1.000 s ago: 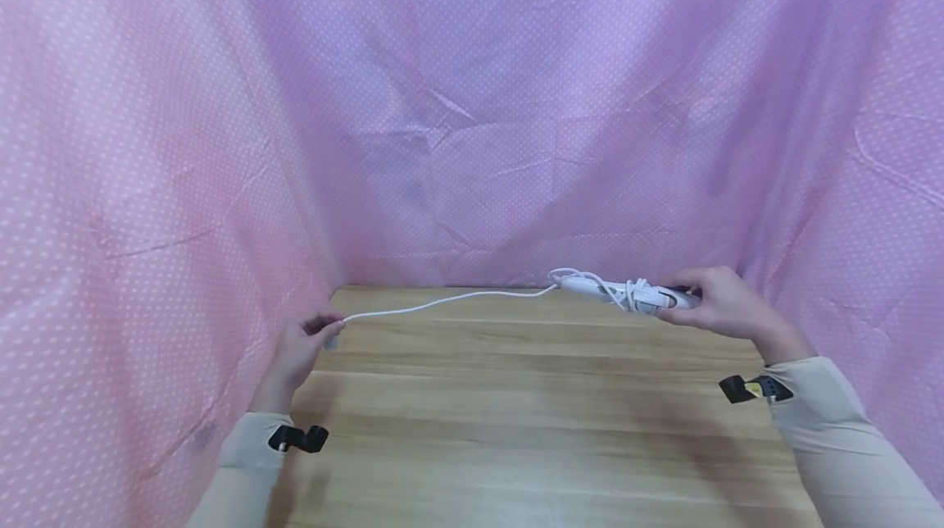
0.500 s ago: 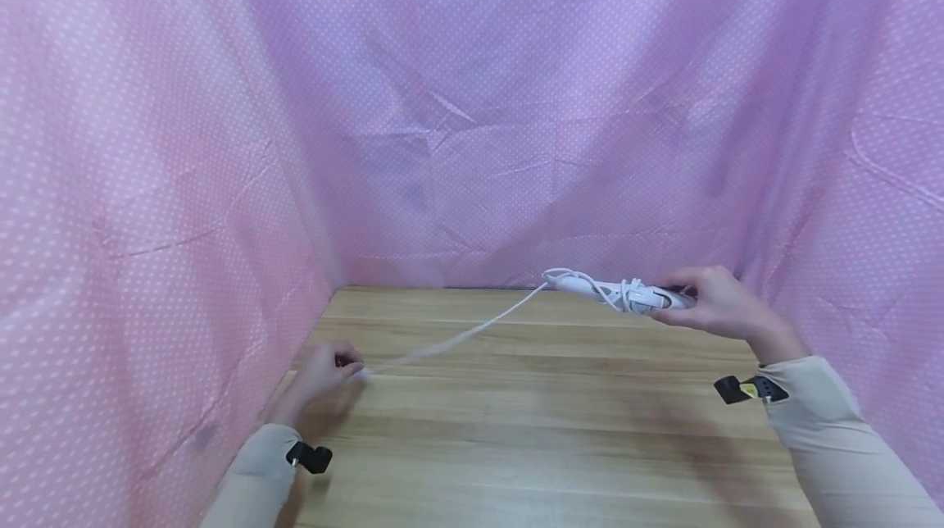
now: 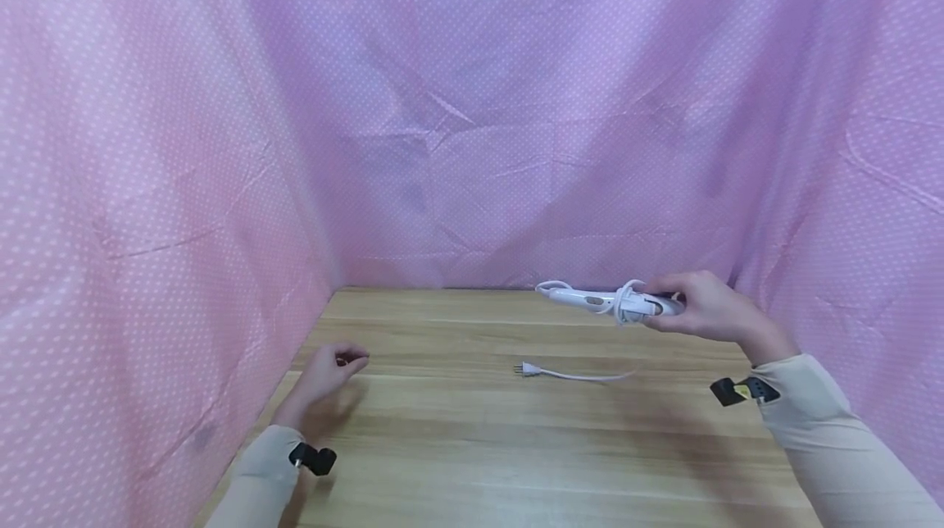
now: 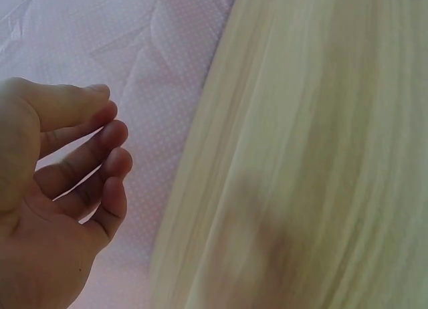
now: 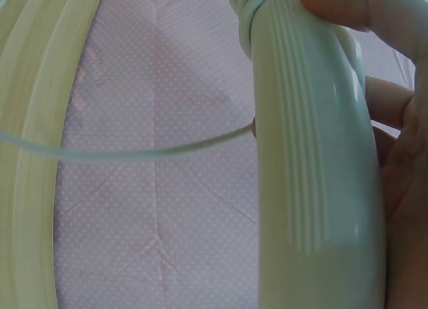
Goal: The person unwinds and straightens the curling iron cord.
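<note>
My right hand (image 3: 704,307) grips one end of a white hair straightener (image 3: 593,299), held up over the far right of the table. Several turns of its white cord (image 3: 625,301) are wound round the middle. In the right wrist view, the ribbed white body of the hair straightener (image 5: 314,162) stands close up, with thumb and fingers round it. The cord's free end carries a plug (image 3: 528,369), which hangs or swings above the tabletop. My left hand (image 3: 328,376) is at the left with nothing in it; its fingers (image 4: 110,138) are loosely bent, thumb near the index fingertip.
A light wooden table (image 3: 457,446) lies below both hands. Pink dotted cloth (image 3: 472,143) walls in the back and both sides. Each forearm wears a black wrist camera (image 3: 313,458).
My left hand has come down and nearer and has let go of the plug. The cord's free end has swung right, under the hair straightener. My right hand has shifted slightly left.
</note>
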The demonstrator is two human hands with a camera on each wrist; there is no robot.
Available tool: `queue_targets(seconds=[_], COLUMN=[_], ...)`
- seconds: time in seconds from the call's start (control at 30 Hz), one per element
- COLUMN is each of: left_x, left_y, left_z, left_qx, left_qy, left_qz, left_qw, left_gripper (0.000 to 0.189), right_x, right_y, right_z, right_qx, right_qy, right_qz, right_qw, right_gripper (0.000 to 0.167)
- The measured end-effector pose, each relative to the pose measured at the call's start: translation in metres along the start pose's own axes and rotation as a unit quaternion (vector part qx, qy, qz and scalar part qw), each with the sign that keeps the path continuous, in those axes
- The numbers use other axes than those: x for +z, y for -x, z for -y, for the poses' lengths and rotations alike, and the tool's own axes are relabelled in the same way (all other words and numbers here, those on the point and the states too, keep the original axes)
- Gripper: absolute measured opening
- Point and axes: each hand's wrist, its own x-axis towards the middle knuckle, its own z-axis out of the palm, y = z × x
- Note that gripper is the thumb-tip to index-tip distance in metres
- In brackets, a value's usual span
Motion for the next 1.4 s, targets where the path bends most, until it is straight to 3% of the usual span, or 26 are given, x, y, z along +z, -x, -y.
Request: queue_targets(seconds=[0.23,0.33,0.53,0.67,0.77,0.93,1.1,1.23,1.4], left_x=[0.012,0.021,0.041,0.048,0.051,0.054,0.058,0.064,0.072], left_y=[-0.016,-0.026,-0.05,-0.065,-0.078,-0.097,-0.107,-0.113,-0.118], left_z=[-0.017,-0.034,-0.07,-0.099,-0.124,-0.17,-0.219,-0.246,-0.265], left_qx=[0.008,0.016,0.075,0.081,0.107,0.184,0.229,0.246,0.257], left_qy=[0.04,0.056,0.087,0.124,0.164,0.233,0.262,0.238,0.229], left_qz=[0.023,0.035,0.058,0.079,0.09,0.107,0.137,0.17,0.211], left_qw=[0.9989,0.9977,0.9917,0.9858,0.9766,0.9488,0.9274,0.9239,0.9148], left_gripper=[0.023,0.023,0.021,0.024,0.024,0.021,0.02,0.02,0.022], right_x=[-0.005,-0.007,-0.011,-0.013,-0.014,-0.011,-0.006,-0.002,0.002], right_y=[-0.003,-0.006,-0.013,-0.018,-0.021,-0.025,-0.031,-0.034,-0.037], right_z=[0.001,0.003,0.009,0.014,0.017,0.022,0.027,0.031,0.035], right_qx=[-0.018,-0.027,-0.047,-0.066,-0.079,-0.102,-0.118,-0.13,-0.138], right_qy=[-0.018,-0.023,-0.037,-0.062,-0.082,-0.106,-0.139,-0.161,-0.178], right_qz=[0.003,0.003,0.009,0.023,0.032,0.043,0.058,0.063,0.079], right_qw=[0.9997,0.9994,0.9982,0.9957,0.993,0.9881,0.9815,0.9764,0.9711], right_gripper=[0.032,0.032,0.036,0.038,0.037,0.034,0.032,0.033,0.034])
